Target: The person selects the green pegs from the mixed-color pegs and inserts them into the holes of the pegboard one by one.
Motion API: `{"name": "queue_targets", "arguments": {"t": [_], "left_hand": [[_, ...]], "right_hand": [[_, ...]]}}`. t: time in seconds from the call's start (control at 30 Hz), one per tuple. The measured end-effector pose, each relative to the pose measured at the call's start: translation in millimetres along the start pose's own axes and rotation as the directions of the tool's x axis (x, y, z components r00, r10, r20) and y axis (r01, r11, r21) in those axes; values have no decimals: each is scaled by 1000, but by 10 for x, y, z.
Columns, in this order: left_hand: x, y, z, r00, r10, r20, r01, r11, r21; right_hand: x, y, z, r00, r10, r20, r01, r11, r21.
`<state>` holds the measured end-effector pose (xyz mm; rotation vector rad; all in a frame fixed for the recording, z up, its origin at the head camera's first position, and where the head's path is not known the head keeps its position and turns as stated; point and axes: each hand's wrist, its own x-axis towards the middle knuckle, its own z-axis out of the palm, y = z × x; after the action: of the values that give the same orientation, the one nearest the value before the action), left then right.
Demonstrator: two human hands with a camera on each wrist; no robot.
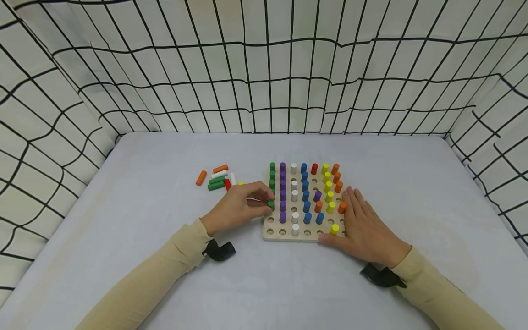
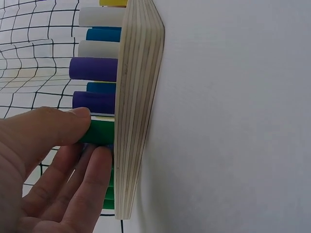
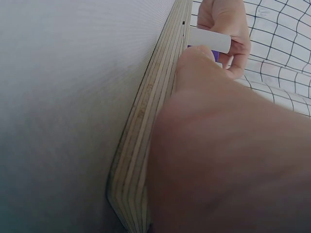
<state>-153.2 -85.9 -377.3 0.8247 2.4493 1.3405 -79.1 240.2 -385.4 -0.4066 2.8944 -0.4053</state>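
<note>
A wooden pegboard [image 1: 288, 237] lies on the table, with columns of coloured pegs standing in its holes. At its left column, my left hand [image 1: 241, 205] pinches a green peg [image 2: 101, 132] between thumb and fingers. The left wrist view has that peg's lower end against the board's top, beside the purple pegs [image 2: 95, 103]; whether it is fully seated I cannot tell. Fingers straight, my right hand [image 1: 369, 229] rests along the board's right edge, its thumb at the front edge near a yellow peg [image 1: 334, 229]. It hides part of the right column.
Left of the board lies a loose pile of pegs, including orange pegs [image 1: 201, 178], green pegs [image 1: 216, 186] and white pegs [image 1: 219, 174]. The left hand partly covers this pile. Black-lined netting [image 1: 264, 87] rises behind the white table [image 1: 264, 284] and at both sides.
</note>
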Motion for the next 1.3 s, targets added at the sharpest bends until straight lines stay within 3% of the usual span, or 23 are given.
{"name": "queue_targets", "arguments": {"t": [0.43,0.57,0.8,0.97,1.3], "left_hand": [[-101,-7,-139,997,-59,-47,60,998,9],[-125,-31,-215,996,-36,-84,41,998,52],[-124,-51,-355,990,61,-127,-50,995,86],[-175,-53,-480,984,42,-173,-23,993,112],[-219,-93,-784,984,52,-173,-11,973,231]], "right_hand": [[18,-14,38,1000,10,21,-10,1000,-1],[14,-14,51,1000,11,22,-11,1000,-1],[-26,15,52,999,20,40,-20,1000,-15],[-20,1,37,999,-2,35,2,1000,-11],[7,-10,-3,999,7,42,-7,1000,-6]]}}
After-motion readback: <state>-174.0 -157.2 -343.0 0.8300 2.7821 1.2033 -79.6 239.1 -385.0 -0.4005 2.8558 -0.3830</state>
